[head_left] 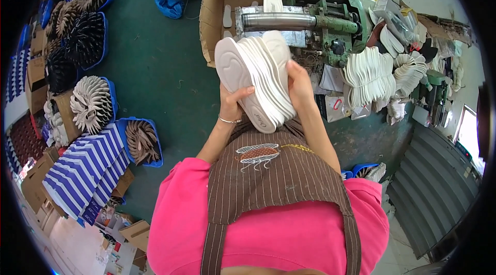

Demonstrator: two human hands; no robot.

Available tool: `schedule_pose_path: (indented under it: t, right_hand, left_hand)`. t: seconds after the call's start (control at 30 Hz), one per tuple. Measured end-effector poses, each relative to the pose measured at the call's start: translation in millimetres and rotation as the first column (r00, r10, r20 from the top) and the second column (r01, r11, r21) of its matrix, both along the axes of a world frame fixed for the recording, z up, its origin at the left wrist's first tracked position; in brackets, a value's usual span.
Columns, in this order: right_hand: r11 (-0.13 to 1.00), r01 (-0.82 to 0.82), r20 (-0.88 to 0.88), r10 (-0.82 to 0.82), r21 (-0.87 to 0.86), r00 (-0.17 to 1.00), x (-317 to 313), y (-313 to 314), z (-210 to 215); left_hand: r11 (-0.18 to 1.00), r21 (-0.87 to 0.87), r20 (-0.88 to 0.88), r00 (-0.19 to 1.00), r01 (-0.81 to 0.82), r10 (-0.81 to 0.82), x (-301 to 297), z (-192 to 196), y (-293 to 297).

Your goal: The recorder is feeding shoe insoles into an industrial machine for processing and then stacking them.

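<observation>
Head view: a fanned stack of white insoles (258, 81) is held tilted between the two hands, just in front of the apron (279, 177). Each insole is judged light, thin and bendy, and likely to slip over its neighbour, so the stack is best gripped across its outer faces, near the middle. By the left hand (235, 102) the left outer face is pinched, thumb laid across it, fingers mostly hidden behind. The right hand (299, 83) is partly curled and pressed along the right side, its thumb near the top. Just beyond the hands, a box (208, 24) and a roller machine (336, 23) are seen; right of the right hand, more insoles (369, 76) are piled.
</observation>
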State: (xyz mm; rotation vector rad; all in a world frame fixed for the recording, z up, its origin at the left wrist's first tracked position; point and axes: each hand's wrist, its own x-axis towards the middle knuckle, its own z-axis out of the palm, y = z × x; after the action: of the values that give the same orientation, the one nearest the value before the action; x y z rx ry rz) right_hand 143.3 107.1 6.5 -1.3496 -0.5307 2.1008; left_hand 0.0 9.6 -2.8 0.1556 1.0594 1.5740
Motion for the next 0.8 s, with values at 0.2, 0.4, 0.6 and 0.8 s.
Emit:
schedule_pose_path:
  t: [0.2, 0.4, 0.6, 0.8]
  right_hand:
    - [0.915, -0.218, 0.181, 0.164, 0.338, 0.97, -5.1, 2.9, -0.3]
    - [0.984, -0.129, 0.035, 0.126, 0.121, 0.991, 10.8, -9.2, -9.1]
    - [0.959, -0.148, 0.204, 0.099, 0.241, 0.974, -6.2, 21.0, -23.3]
    - [0.971, -0.154, 0.145, 0.129, 0.181, 0.981, 1.1, -13.5, -8.8]
  left_hand:
    - [0.999, -0.007, -0.098, 0.994, -0.05, 0.049, 4.6, 1.5, 12.5]
    - [1.0, -0.006, 0.082, 0.996, 0.024, -0.023, -1.4, 2.0, 11.5]
    - [1.0, -0.018, 0.06, 0.998, -0.018, 0.019, 1.7, -1.1, 7.8]
    - [0.998, -0.029, 0.033, 0.998, -0.057, 0.058, 5.4, -4.1, 0.5]
